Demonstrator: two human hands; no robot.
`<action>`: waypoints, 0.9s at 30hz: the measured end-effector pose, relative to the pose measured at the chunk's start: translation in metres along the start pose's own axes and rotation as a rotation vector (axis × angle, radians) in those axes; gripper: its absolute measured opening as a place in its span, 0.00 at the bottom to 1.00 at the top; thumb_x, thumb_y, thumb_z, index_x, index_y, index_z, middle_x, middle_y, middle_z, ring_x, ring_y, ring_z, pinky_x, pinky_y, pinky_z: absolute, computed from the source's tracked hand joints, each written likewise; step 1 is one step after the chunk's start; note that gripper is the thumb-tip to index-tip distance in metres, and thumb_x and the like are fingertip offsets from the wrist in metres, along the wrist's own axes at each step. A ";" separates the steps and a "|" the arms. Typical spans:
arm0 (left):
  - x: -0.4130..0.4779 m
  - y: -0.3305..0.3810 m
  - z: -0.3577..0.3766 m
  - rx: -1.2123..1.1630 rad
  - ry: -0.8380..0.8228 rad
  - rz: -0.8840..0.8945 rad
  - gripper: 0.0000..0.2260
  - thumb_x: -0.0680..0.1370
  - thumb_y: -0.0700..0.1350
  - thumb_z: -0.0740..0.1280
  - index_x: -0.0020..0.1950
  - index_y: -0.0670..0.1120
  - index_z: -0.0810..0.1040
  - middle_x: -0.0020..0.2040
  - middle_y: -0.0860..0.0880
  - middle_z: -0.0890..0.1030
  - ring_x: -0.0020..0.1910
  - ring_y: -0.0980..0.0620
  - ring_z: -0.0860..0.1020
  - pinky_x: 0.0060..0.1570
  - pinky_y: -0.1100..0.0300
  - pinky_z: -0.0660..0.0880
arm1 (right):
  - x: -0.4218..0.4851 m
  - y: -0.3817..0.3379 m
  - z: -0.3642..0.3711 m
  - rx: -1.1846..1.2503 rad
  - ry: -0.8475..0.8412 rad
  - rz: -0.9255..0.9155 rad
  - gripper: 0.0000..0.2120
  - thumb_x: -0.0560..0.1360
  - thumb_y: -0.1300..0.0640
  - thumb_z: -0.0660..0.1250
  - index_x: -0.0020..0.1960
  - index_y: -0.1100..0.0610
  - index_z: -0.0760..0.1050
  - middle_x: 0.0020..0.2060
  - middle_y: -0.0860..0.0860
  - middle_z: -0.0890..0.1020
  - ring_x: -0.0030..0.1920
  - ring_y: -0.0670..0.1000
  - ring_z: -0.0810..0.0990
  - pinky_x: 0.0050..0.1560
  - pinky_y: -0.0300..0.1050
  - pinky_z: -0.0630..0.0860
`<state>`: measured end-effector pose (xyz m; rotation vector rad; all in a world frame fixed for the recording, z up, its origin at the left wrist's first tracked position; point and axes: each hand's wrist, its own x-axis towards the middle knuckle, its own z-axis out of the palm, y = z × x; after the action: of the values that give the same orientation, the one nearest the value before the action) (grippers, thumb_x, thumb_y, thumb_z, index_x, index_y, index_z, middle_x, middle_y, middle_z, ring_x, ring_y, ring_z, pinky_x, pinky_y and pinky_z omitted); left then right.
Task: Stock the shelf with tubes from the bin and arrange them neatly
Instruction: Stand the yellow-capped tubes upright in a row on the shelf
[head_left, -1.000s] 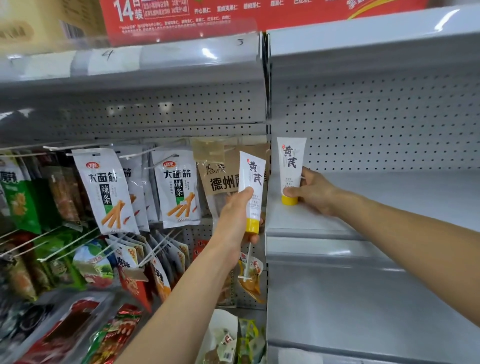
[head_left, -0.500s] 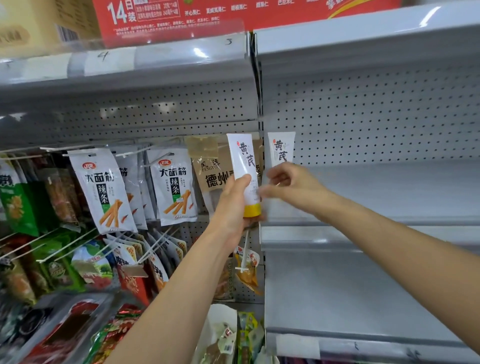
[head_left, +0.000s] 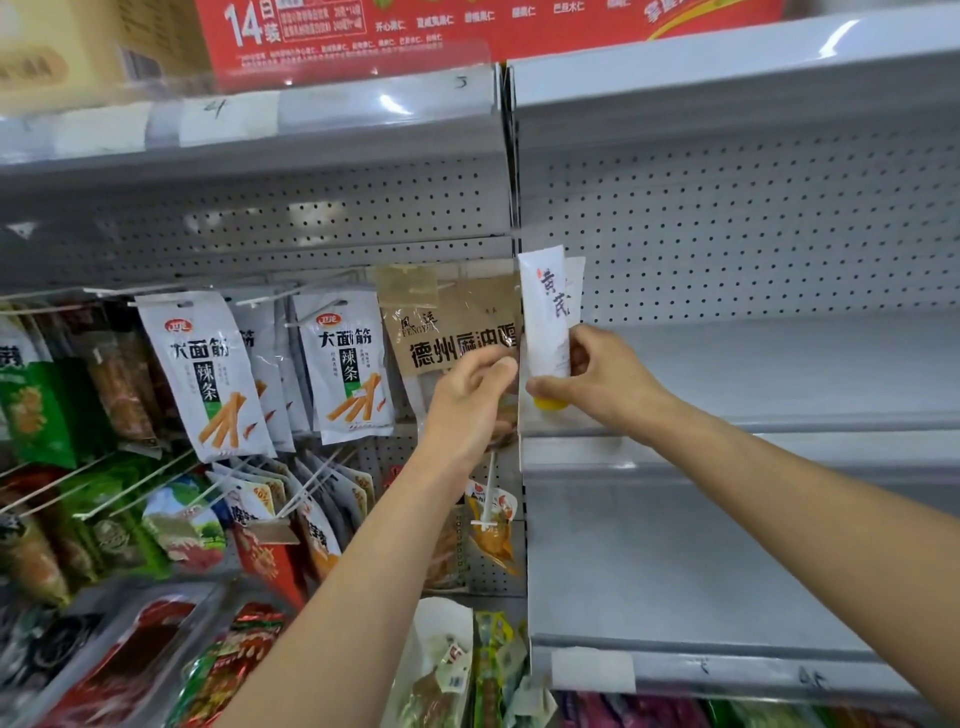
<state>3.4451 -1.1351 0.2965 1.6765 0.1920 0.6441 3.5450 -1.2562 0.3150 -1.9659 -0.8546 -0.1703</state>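
Note:
A white tube (head_left: 544, 317) with black characters and a yellow cap pointing down is upright at the left end of the grey shelf (head_left: 779, 374). My right hand (head_left: 602, 382) pinches its lower part between thumb and fingers, just above the shelf's front edge. Right behind it stands a second white tube (head_left: 575, 280); only a sliver of it shows. My left hand (head_left: 467, 397) hovers just left of the held tube with loosely curled fingers and holds nothing. No bin is in view.
Snack bags (head_left: 208, 374) hang on pegs in the left bay, with a brown bag (head_left: 457, 332) next to the tubes. A pegboard back wall (head_left: 753, 234) rises behind the shelf. A lower grey shelf (head_left: 675, 571) lies beneath and a red box (head_left: 467, 26) sits above.
My right hand let go of the first tube standing on the shelf and took the second tube from my left hand. The left hand has let go and drawn slightly back.

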 end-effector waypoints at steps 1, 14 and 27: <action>-0.001 -0.002 -0.002 0.038 0.029 0.008 0.09 0.81 0.48 0.63 0.60 0.54 0.77 0.57 0.50 0.81 0.56 0.53 0.79 0.52 0.54 0.80 | 0.003 0.004 -0.002 -0.031 0.011 0.028 0.21 0.66 0.53 0.78 0.53 0.56 0.74 0.47 0.48 0.80 0.42 0.46 0.78 0.38 0.39 0.74; -0.007 -0.025 -0.009 0.176 0.085 0.050 0.08 0.80 0.44 0.64 0.58 0.49 0.78 0.51 0.49 0.82 0.41 0.58 0.81 0.45 0.61 0.77 | 0.008 0.017 -0.002 -0.105 -0.014 0.134 0.26 0.67 0.55 0.77 0.61 0.57 0.71 0.54 0.51 0.77 0.51 0.51 0.75 0.48 0.42 0.70; -0.039 -0.037 -0.027 0.420 0.056 0.162 0.08 0.79 0.48 0.64 0.58 0.52 0.77 0.49 0.57 0.80 0.47 0.60 0.78 0.49 0.61 0.75 | -0.043 0.011 -0.004 -0.344 0.196 0.068 0.26 0.74 0.51 0.68 0.68 0.57 0.66 0.62 0.54 0.74 0.61 0.56 0.74 0.58 0.53 0.72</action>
<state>3.4076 -1.1224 0.2513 2.0946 0.2452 0.8130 3.5211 -1.2838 0.2901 -2.2487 -0.6613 -0.4886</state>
